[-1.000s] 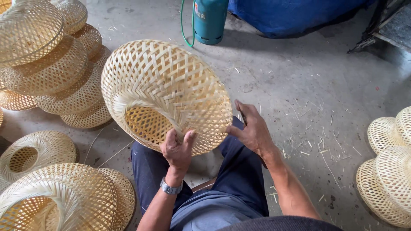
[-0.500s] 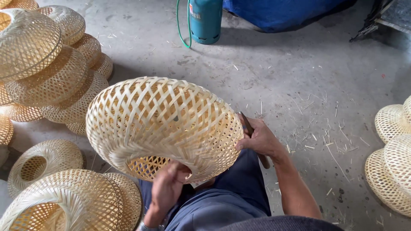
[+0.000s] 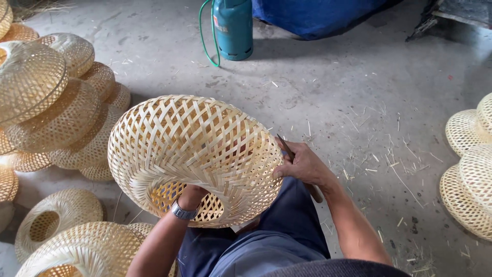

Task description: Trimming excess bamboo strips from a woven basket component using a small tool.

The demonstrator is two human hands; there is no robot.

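head view: woven bamboo lampshade (image 3: pixel 195 154) held over lap, tilted. left hand (image 3: pixel 192 195) reaches inside bottom opening, fingers hidden, grip unclear. right hand (image 3: pixel 302 164) presses shade's right edge, fingers clenched on thin dark tool (image 3: pixel 286 147). stacked shades (image 3: pixel 51 107) on floor at left.

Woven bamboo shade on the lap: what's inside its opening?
The left hand reaches inside the woven bamboo shade; wrist and watch show, fingers hidden behind the weave.
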